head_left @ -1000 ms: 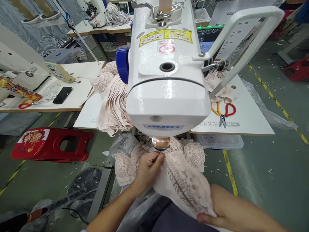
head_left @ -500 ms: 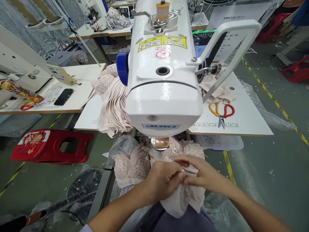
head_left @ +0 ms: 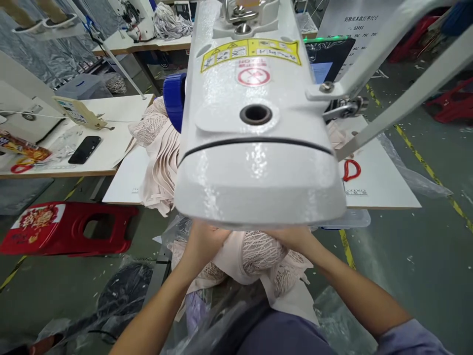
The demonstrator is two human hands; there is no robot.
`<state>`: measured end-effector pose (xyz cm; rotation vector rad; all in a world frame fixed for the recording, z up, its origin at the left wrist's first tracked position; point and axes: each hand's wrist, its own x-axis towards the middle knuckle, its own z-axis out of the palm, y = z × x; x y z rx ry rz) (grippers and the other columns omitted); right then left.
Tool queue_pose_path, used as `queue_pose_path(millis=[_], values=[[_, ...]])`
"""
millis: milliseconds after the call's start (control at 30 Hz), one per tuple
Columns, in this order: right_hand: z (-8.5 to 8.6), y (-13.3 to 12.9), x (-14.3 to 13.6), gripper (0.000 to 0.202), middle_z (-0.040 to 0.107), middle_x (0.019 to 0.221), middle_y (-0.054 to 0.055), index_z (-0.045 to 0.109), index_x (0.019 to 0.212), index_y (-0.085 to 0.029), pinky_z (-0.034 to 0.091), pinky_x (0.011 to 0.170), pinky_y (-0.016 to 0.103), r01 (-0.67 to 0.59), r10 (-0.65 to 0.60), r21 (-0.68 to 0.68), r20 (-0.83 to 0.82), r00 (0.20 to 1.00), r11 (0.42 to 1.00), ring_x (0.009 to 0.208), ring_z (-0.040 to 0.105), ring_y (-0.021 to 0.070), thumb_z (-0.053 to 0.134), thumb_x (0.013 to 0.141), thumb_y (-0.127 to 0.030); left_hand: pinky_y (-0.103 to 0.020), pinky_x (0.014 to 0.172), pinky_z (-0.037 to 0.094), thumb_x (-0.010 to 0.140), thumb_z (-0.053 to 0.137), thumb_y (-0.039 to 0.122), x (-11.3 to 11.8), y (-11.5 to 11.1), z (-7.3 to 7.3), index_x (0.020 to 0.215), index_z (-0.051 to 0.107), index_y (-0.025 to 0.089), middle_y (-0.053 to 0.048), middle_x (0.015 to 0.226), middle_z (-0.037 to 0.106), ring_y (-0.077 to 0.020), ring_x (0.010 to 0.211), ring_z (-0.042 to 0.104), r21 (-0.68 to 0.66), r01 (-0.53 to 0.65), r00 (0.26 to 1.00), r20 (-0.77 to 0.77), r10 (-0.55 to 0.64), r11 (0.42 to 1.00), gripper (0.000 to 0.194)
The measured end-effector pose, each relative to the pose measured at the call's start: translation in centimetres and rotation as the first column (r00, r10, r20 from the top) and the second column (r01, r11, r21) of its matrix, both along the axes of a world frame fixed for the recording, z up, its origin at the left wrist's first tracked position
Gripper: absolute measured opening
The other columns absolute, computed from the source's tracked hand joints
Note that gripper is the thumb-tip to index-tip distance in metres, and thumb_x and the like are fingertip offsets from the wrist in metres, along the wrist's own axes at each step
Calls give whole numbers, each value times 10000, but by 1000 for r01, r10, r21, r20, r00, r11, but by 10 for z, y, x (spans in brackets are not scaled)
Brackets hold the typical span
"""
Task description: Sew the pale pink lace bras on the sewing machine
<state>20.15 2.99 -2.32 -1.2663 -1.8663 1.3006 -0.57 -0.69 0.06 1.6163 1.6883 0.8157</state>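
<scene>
Hands under the front of the big white sewing machine (head_left: pixel 254 148). Left hand (head_left: pixel 205 241) and right hand (head_left: pixel 291 237) both on the pink lace garment (head_left: pixel 258 254), which lies between them and hangs down toward the lap. Fingertips hidden under the machine head, so cannot tell if closed on the lace or just resting. Stack of pink fabric pieces (head_left: pixel 162 162) on the white table (head_left: pixel 377 182) behind.

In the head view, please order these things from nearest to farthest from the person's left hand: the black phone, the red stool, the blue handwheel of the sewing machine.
From the left hand:
1. Blue handwheel, on the machine's left side, above the hand.
2. Red stool, on the floor to the left.
3. Black phone, on the white table at far left.
The stool and the handwheel look close in distance, so their order is less certain.
</scene>
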Motion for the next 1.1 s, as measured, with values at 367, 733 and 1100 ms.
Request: queue_pose_path(millis=[367, 733, 1100], values=[[-18, 7, 5, 403, 595, 766, 25, 593, 806, -224, 492, 700, 342, 46, -47, -47, -21, 999, 998, 767, 578, 229, 672, 767, -617, -303, 707, 516, 785, 612, 349, -3, 4, 2, 763, 680, 215, -25, 663, 662, -234, 791, 624, -76, 63, 980, -186, -76, 995, 151], [-92, -60, 41, 520, 673, 773, 29, 662, 829, -162, 527, 815, 361, -382, 146, -575, -414, 898, 723, 782, 655, 211, 767, 680, -649, -234, 527, 342, 773, 571, 327, -11, 2, 2, 573, 504, 205, 13, 520, 472, -145, 591, 454, 35, -7, 977, -212, 14, 999, 244], [-72, -74, 62, 475, 716, 730, 57, 743, 767, -171, 529, 737, 327, -190, -164, -617, -471, 867, 764, 699, 667, 202, 747, 718, -644, -214, 441, 280, 813, 536, 327, -6, -5, 6, 619, 469, 207, 41, 531, 461, -104, 496, 430, -64, -58, 993, -109, 51, 996, 239]])
